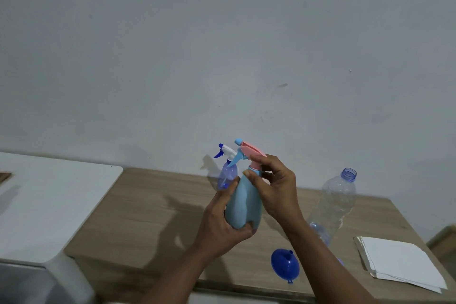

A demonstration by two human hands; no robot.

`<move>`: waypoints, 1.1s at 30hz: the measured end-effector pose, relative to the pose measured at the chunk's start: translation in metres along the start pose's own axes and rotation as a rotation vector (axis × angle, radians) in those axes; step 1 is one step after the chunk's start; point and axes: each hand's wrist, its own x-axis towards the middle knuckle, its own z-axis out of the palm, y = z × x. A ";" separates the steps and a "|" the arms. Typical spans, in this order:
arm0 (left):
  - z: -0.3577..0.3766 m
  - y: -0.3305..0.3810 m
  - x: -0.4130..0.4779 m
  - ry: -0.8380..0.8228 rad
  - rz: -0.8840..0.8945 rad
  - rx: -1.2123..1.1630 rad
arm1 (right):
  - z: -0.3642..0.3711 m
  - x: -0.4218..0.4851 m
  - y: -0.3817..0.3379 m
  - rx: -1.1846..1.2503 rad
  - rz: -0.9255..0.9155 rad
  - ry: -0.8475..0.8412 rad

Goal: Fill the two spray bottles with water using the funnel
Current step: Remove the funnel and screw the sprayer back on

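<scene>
A light-blue spray bottle [243, 202] was gripped at frame centre by the left hand [219, 224]; its pink spray head [251, 153] was pinched by the right hand [276, 187]. An uncapped clear bottle [336, 201] was seen at right, its contents indiscernible.

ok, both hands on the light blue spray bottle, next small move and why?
Probably twist the pink spray head off: the right hand pinches its collar while the left hand steadies the light blue spray bottle, and the blue funnel lies unused on the table.

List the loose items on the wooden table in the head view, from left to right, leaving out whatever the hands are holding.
Translucent blue spray bottle → blue funnel → clear plastic water bottle → stack of white paper napkins.
</scene>
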 end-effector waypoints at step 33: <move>0.004 0.013 0.010 0.018 0.054 0.056 | -0.009 0.000 -0.005 -0.010 -0.095 0.031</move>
